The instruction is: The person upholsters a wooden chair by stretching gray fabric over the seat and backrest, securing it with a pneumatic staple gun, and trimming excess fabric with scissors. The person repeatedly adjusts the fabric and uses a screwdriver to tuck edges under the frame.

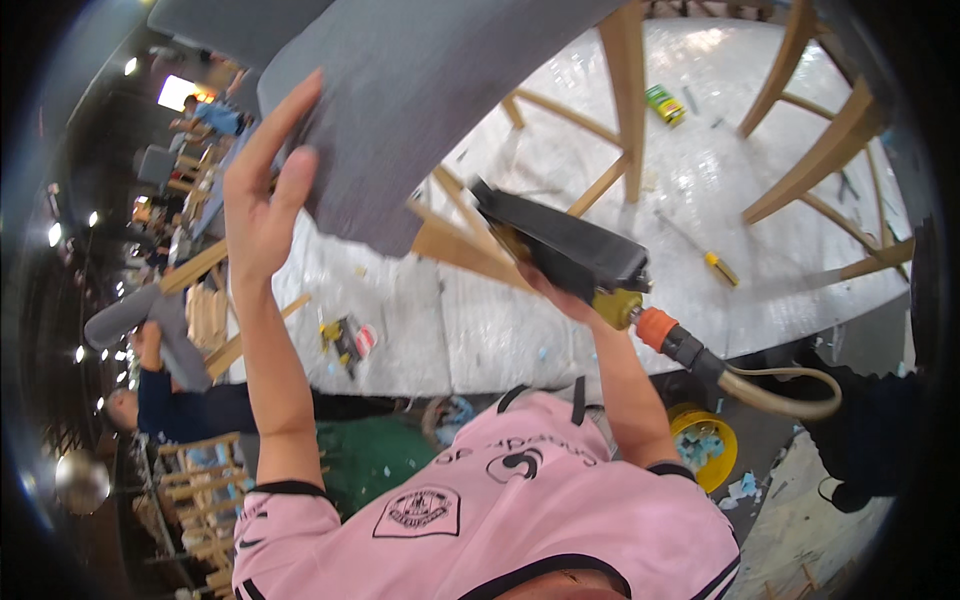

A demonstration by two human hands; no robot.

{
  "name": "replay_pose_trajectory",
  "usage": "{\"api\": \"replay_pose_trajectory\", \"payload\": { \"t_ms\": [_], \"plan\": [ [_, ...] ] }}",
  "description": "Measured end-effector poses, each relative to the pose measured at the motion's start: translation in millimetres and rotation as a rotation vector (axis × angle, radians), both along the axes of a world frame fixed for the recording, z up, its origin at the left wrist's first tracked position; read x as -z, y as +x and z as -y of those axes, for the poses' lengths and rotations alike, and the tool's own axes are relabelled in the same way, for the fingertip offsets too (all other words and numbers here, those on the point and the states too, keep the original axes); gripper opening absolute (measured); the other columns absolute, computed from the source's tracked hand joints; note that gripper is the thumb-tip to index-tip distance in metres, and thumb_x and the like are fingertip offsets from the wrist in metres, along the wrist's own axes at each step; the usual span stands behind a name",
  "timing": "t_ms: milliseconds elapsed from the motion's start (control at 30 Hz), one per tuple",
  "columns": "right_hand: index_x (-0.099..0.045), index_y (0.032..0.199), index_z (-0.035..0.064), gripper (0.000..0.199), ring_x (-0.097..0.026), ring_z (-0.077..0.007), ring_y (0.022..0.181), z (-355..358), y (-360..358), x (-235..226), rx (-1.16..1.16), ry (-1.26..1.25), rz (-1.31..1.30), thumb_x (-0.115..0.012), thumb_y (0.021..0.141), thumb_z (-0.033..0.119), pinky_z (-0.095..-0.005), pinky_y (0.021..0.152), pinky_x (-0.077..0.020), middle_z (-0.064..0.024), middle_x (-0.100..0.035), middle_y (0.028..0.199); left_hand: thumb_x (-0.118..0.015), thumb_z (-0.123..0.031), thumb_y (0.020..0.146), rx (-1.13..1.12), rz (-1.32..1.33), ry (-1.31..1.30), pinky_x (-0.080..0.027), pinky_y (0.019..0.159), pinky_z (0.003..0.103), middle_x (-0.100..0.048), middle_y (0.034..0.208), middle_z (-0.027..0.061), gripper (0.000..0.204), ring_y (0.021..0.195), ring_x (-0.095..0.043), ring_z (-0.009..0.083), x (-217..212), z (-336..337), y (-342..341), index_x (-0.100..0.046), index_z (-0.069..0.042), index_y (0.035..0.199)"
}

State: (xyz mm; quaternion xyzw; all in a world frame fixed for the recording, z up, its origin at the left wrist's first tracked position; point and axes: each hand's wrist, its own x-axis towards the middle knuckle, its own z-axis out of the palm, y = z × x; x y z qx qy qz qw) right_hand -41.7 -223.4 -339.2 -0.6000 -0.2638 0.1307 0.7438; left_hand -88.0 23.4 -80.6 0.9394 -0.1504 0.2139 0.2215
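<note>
A grey upholstered chair part (390, 110) with wooden legs stands tilted on the wrapped white table. My left hand (258, 220) lies at its left edge, with the thumb and a finger stretched apart against the fabric. In my right hand (565, 297) is a black and yellow air staple gun (570, 240); its body hides most of my fingers. An orange coupling (655, 328) joins the tool to a pale air hose (785, 397). The gun's front end is near a wooden leg (465, 250) below the grey fabric; whether they touch, I cannot tell.
On the table (490, 330) lie a yellow-handled screwdriver (720, 268), a green-yellow box (664, 104) and another yellow-black tool (345, 342). Wooden chair legs (800, 180) rise at the right. A yellow bucket (715, 455) holds blue scraps. Another person (205, 405) works at the left.
</note>
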Motion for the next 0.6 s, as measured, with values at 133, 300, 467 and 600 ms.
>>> {"api": "replay_pose_trajectory", "payload": {
  "t_ms": [133, 300, 467, 600],
  "plan": [
    [-0.061, 0.135, 0.0034, 0.05, -0.062, -0.0183, 0.118, 52.9, -1.2, 120.4, 0.358, 0.074, -0.371, -0.078, 0.089, 0.015, -0.0334, 0.102, -0.0495, -0.0087, -0.067, 0.127, -0.033, -0.044, 0.106, -0.072, 0.327, 0.037, -0.031, 0.12, 0.047, -0.065, 0.139, 0.0174, 0.062, 0.137, -0.054, 0.0329, 52.5, -26.7, 20.7, -0.067, 0.003, 0.13],
    [-0.062, 0.131, 0.0052, 0.05, -0.065, -0.023, 0.113, 152.0, 4.8, 267.8, 0.553, -0.016, -1.029, -0.08, 0.09, 0.027, -0.0465, 0.09, -0.0571, -0.0096, -0.067, 0.122, -0.025, -0.049, 0.102, -0.187, 0.474, -0.176, -0.035, 0.118, 0.046, -0.068, 0.133, 0.0186, 0.072, 0.132, -0.057, 0.0326, 73.9, 0.2, 23.2, -0.07, 0.004, 0.122],
    [-0.064, 0.126, 0.0021, 0.063, -0.073, -0.0287, 0.098, 212.2, -18.7, 346.1, 0.53, -0.201, -1.26, -0.068, 0.094, 0.057, -0.0511, 0.072, -0.0623, -0.0135, -0.071, 0.111, -0.026, -0.041, 0.1, -0.25, 0.582, -0.155, -0.035, 0.118, 0.053, -0.068, 0.128, 0.0226, 0.064, 0.131, -0.057, 0.0393, 83.0, 51.0, 10.9, -0.068, 0.004, 0.117],
    [-0.073, 0.104, -0.0008, 0.06, -0.076, -0.0317, 0.08, 225.7, -9.9, 331.9, 0.161, -1.202, -0.628, -0.058, 0.096, 0.057, -0.0457, 0.066, -0.0614, -0.0211, -0.074, 0.084, -0.026, -0.036, 0.099, -0.409, 0.608, -0.262, -0.036, 0.117, 0.057, -0.067, 0.127, 0.023, 0.057, 0.131, -0.056, 0.0403, 88.3, 84.5, 0.5, -0.067, 0.003, 0.109]
  ]
}}
